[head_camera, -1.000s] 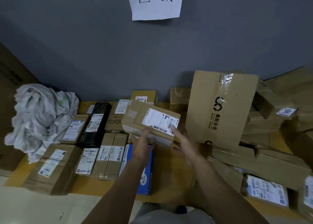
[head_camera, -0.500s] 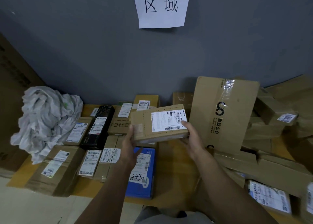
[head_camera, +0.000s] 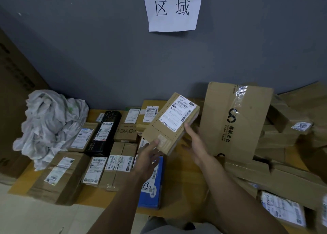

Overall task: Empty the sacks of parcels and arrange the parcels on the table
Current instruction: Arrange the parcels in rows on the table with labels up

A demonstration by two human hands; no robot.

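Observation:
I hold a flat brown parcel (head_camera: 169, 125) with a white shipping label above the middle of the yellow table (head_camera: 184, 179). It is tilted, its long side running up to the right. My left hand (head_camera: 150, 155) grips its near lower corner, thumb on top. My right hand (head_camera: 196, 141) holds its right edge, thumb on the top face and fingers beneath. A crumpled white sack (head_camera: 49, 124) lies at the table's far left. Labelled parcels lie in rows on the left half, among them a black parcel (head_camera: 106, 131) and a blue box (head_camera: 152, 191) partly hidden under my left forearm.
A large taped carton (head_camera: 235, 122) stands on edge against the grey wall, right of the held parcel. Several cardboard boxes (head_camera: 283, 177) are heaped untidily on the right. A paper sign (head_camera: 173, 7) hangs on the wall. A big carton (head_camera: 14, 92) stands at far left.
The parcel has been lifted off the table and turned from lying crosswise to pointing up and right. Both hands shifted their hold, the left moving to its near corner.

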